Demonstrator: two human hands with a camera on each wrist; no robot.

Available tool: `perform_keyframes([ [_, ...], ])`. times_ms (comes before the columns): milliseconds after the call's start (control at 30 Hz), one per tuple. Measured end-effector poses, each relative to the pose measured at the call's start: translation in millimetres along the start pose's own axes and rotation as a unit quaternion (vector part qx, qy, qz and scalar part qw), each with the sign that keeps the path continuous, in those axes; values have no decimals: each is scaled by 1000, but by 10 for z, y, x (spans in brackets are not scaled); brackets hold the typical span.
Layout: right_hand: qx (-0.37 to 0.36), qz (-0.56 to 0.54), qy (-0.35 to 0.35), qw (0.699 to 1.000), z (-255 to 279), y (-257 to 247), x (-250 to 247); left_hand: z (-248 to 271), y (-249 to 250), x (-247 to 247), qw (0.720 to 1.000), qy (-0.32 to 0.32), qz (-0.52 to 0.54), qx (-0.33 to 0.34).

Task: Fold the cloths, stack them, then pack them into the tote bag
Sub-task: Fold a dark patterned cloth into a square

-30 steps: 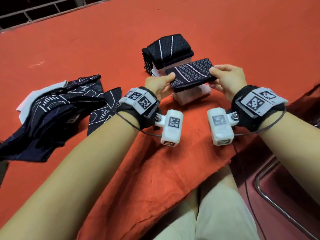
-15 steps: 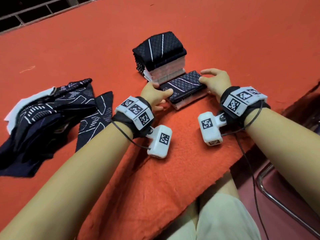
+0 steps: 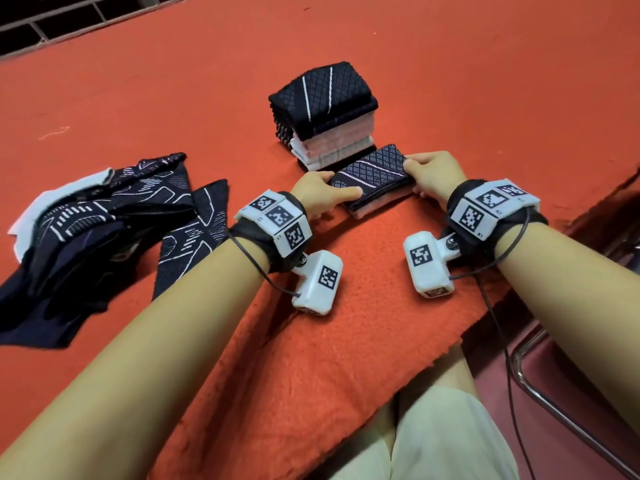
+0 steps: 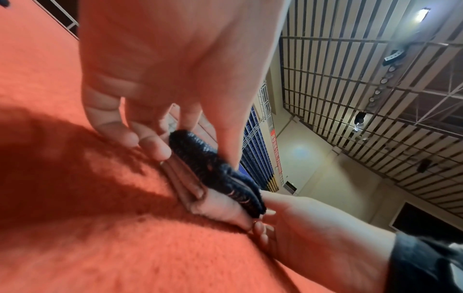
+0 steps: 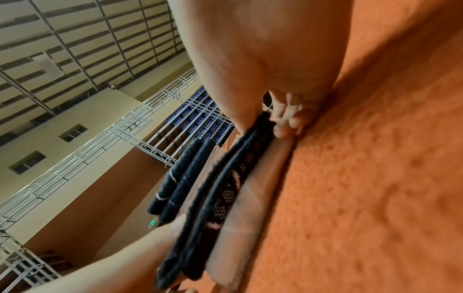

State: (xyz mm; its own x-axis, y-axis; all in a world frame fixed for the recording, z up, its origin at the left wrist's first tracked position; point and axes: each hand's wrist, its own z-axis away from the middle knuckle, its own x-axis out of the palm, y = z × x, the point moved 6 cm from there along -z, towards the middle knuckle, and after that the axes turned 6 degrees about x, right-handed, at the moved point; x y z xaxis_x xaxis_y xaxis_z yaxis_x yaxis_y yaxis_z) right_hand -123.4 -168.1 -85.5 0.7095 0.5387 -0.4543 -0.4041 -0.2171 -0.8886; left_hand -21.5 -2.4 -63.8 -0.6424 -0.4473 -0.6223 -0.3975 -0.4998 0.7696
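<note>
Two hands (image 3: pixel 320 192) (image 3: pixel 434 174) on one folded bundle (image 3: pixel 372 174)

Orange felt cover (image 3: pixel 311 358) below a slatted ceiling (image 4: pixel 350 79) and beige walls (image 5: pixel 75 111).

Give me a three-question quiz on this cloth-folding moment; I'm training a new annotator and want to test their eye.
1. True or false: both hands grip the small folded pile.
2. Which lies nearer the person: the tall stack or the small folded pile?
3. On which side do the unfolded cloths lie?

Key
1. True: left hand and right hand hold its ends.
2. The small folded pile.
3. The person's left.
</note>
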Motion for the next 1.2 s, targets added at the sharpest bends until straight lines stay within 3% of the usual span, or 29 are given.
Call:
perform_keyframes([
  [167, 16, 31, 0, 999, 69, -65, -52, 96, 72, -102, 1000, 11, 10, 12],
  [333, -49, 114, 100, 987, 239, -280, -297, 297, 94, -468, 992, 29, -97, 71],
  [467, -104, 126, 114, 980, 475, -552, -171, 492, -63, -838, 991, 43, -108, 70],
  [633, -160, 146, 45, 975, 788, -957, 363, 746, -436, -1319, 989, 97, -105, 27],
  [833, -188, 197, -109, 956, 1164, -1247, 1226, 1085, -1039, -1655, 982, 174, -60, -46],
  [1000, -177, 244, -207, 931, 1313, -1338, 1685, 1266, -1441, -1724, 982, 142, -59, -106],
  [1100, -165, 253, -228, 926, 1342, -1391, 1836, 1356, -1602, -1678, 984, 110, 8, -143],
  [1200, -169, 284, -227, 916, 1338, -1435, 1997, 1419, -1661, -1715, 978, 129, -47, -155],
])
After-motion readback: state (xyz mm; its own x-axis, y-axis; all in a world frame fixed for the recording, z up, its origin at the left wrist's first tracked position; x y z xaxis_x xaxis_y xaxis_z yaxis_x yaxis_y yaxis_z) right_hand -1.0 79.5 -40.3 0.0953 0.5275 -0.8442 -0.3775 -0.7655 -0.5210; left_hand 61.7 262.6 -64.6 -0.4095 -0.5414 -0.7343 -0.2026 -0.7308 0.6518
